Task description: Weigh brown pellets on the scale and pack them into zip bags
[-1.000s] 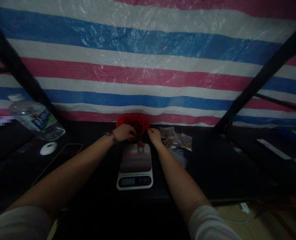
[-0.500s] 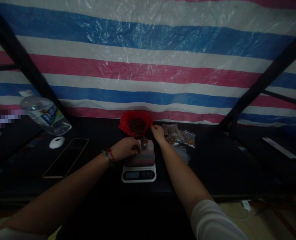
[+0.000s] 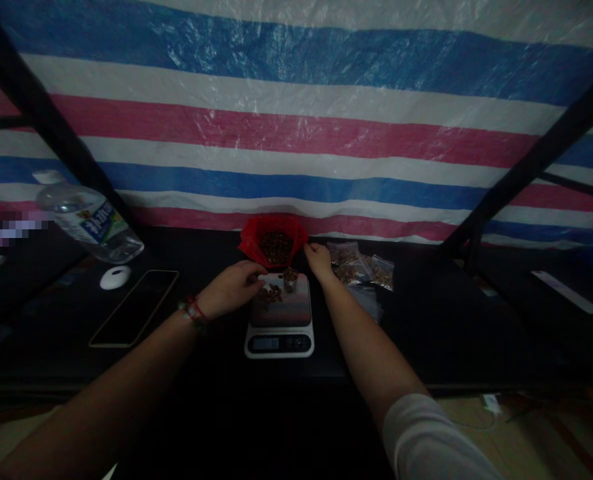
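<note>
A white kitchen scale (image 3: 279, 345) lies in front of me. On its plate are a loose heap of small brown pieces (image 3: 270, 293) and a small clear cup (image 3: 290, 283) filled with the same pieces. My left hand (image 3: 233, 288) is at the plate's left edge, thumb and fingers slightly apart, with nothing visible in them. Behind the scale stands an opened red plastic bag (image 3: 250, 243) holding many more brown pieces. My right hand (image 3: 319, 261) is closed, pinching the bag's right edge; its fingertips are partly hidden.
Small zip bags (image 3: 345, 253) of brown pieces lie right of my right hand, with flat clear bags (image 3: 369, 303) nearer. At left are a tilted plastic bottle (image 3: 93, 223), a white mouse (image 3: 115, 277) and a phone (image 3: 135, 309). Dark slanted posts (image 3: 541, 163) flank the striped sheet.
My left hand has moved left off the plate's middle, uncovering the loose brown heap. My right hand stays at the red bag. The view has shifted slightly.
</note>
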`<state>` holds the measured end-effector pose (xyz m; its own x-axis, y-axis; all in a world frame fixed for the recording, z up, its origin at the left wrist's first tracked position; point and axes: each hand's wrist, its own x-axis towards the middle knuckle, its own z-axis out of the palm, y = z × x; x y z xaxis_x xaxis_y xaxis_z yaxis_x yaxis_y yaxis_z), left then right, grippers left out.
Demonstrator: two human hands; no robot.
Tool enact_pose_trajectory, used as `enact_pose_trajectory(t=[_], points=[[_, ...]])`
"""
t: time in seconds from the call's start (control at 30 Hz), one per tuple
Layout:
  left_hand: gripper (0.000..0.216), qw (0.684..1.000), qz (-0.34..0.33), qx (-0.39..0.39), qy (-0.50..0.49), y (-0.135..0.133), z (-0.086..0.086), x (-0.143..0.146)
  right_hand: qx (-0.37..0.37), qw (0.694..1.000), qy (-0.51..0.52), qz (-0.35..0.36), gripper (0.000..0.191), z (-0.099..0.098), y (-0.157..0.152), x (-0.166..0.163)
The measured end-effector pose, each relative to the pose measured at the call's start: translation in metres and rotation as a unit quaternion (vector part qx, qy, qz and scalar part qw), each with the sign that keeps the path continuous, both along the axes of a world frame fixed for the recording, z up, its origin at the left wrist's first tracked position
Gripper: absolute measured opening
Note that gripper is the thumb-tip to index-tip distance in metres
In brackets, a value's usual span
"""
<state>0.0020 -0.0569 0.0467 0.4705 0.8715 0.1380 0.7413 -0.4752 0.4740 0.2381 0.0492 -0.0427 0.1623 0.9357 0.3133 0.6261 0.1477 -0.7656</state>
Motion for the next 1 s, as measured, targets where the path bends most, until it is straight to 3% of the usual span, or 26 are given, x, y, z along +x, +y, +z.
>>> enact_pose_trajectory(t=[0.3,0.53,0.83,1.0], points=[[0.027,0.995,-0.028,-0.093,-0.009,-0.011,-0.007,0.005,0.003,1.000,-0.004,-0.001,0.041,-0.002,0.001,0.001],[0.029,0.998,0.052,-0.023,-0.010,0.000,-0.016,-0.001,0.007,1.000,-0.012,0.001,0.041,-0.002,0.002,0.002],[0.027,0.999,0.001,-0.039,-0.006,-0.005,-0.015,0.014,0.004,1.000,-0.011,-0.003,0.040,-0.004,0.003,0.003],[0.029,1.000,0.000,0.001,-0.017,0.012,-0.009,0.020,-0.001,1.000,-0.010,-0.007,0.040,-0.004,0.003,0.002]])
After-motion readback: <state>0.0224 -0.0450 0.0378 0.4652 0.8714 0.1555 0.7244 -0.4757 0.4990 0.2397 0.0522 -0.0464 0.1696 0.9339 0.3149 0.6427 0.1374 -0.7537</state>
